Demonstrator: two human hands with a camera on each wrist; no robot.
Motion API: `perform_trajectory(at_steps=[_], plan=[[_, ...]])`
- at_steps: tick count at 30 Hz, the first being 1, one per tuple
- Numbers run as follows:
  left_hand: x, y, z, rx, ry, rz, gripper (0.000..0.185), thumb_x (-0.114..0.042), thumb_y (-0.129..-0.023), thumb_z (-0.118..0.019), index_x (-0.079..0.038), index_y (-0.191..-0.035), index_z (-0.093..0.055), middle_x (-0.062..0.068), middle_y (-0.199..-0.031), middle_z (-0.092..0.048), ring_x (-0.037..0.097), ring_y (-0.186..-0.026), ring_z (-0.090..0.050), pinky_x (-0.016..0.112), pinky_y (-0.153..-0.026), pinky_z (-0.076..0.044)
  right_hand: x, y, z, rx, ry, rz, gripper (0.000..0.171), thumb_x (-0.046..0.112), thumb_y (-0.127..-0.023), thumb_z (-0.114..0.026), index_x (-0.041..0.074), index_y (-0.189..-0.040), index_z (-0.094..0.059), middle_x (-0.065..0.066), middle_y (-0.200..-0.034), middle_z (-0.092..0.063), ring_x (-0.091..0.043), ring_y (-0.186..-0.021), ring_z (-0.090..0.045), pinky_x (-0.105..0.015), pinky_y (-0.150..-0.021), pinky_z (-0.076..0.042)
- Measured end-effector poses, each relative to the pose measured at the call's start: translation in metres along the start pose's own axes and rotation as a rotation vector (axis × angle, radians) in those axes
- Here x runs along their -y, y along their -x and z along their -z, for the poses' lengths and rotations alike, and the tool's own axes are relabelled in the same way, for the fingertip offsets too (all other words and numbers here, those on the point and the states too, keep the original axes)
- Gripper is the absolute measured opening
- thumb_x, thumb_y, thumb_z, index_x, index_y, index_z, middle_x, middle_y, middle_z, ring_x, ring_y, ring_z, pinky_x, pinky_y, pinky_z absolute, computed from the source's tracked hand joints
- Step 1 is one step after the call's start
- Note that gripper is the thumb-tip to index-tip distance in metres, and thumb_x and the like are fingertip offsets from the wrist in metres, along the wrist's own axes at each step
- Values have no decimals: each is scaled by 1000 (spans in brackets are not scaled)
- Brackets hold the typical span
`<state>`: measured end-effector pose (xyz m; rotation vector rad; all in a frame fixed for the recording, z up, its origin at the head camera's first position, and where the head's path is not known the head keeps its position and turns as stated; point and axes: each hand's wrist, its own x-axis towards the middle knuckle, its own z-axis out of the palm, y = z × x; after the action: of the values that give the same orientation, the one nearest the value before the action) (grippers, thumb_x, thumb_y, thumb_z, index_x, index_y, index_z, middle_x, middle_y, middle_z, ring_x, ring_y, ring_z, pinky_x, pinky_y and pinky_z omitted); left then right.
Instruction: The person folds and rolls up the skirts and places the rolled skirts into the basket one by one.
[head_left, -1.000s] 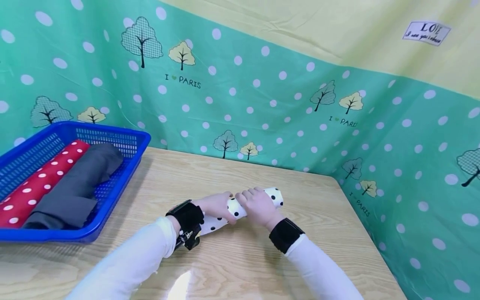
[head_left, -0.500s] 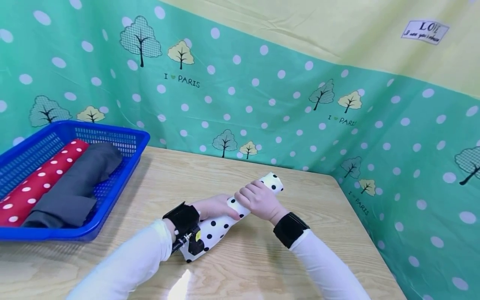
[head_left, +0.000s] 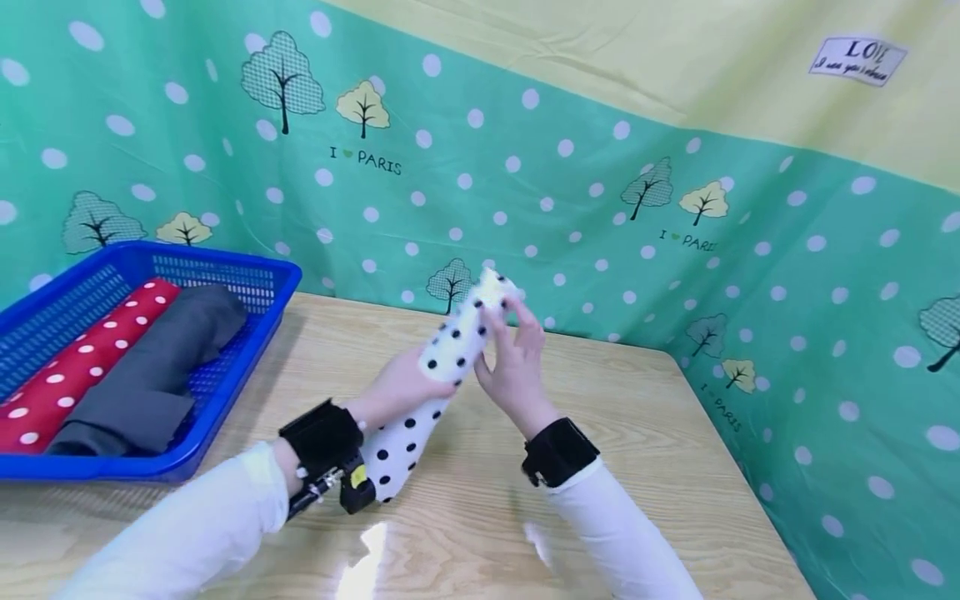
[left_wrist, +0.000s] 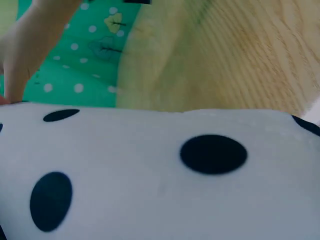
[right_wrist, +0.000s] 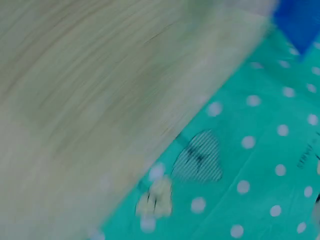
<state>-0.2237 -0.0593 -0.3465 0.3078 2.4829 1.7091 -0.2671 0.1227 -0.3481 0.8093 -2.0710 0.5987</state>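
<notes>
A rolled white cloth with black dots (head_left: 442, 350) is held tilted over the table, its upper end pointing up and away. My left hand (head_left: 401, 385) grips the roll around its middle, thumb across the front. My right hand (head_left: 517, 362) is at the upper end, fingers fairly straight and fingertips against the dotted fabric, slightly blurred. In the left wrist view the cloth (left_wrist: 125, 165) fills the lower half, with part of the right hand (left_wrist: 30, 45) beyond it. The right wrist view shows neither the hand nor the cloth.
A blue plastic basket (head_left: 247, 358) stands at the left, holding a red roll with white dots (head_left: 82, 354) and a dark grey roll (head_left: 157, 358). A green dotted curtain (head_left: 570, 217) rises behind and to the right of the wooden table (head_left: 637, 433).
The roll has been lifted and tilted more steeply, its upper end moving up and left. My right hand has loosened from its wrapped grip; my left hand still grips the roll.
</notes>
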Motion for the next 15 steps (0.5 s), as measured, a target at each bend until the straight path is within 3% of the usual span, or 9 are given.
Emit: perform_trajectory(at_steps=[4,6,8,10,15], plan=[[-29,11,49,-97,19,16,53,-34,-82,-69,-6,-120,-45,17,-100,-60,25,-78,-64,36,-65,-54,26,-9,-11,83,-477,-602,56,7,-81,-66,8,-133,-44,-17,-134,-35,-33,-123,-37,-49,-101,-35],[-43,19,77,-136,4,21,58,-44,-84,-66,-6,-123,-43,17,-103,-58,26,-80,-63,37,-67,-54,40,-10,-21,184,-636,-779,51,11,-86,-62,8,-134,-45,-17,-132,-43,-32,-120,-44,-47,-99,-40],[-55,29,105,-180,-55,22,65,-53,-85,-62,-5,-125,-43,17,-105,-58,25,-80,-64,37,-67,-54,56,-11,-33,319,-767,-845,47,13,-90,-59,6,-134,-45,-19,-128,-51,-32,-116,-51,-44,-97,-44],[-63,39,132,-226,-135,36,73,-61,-84,-57,-4,-128,-41,17,-107,-58,23,-79,-64,38,-67,-54,77,-12,-45,444,-873,-839,45,13,-92,-57,5,-135,-45,-21,-124,-56,-30,-109,-57,-38,-93,-47],[-59,54,192,-288,-297,108,86,-69,-84,-47,3,-131,-36,18,-101,-59,21,-72,-65,42,-63,-54,137,-17,-77,642,-1088,-792,48,8,-93,-56,2,-138,-41,-23,-114,-62,-23,-94,-65,-24,-82,-52]])
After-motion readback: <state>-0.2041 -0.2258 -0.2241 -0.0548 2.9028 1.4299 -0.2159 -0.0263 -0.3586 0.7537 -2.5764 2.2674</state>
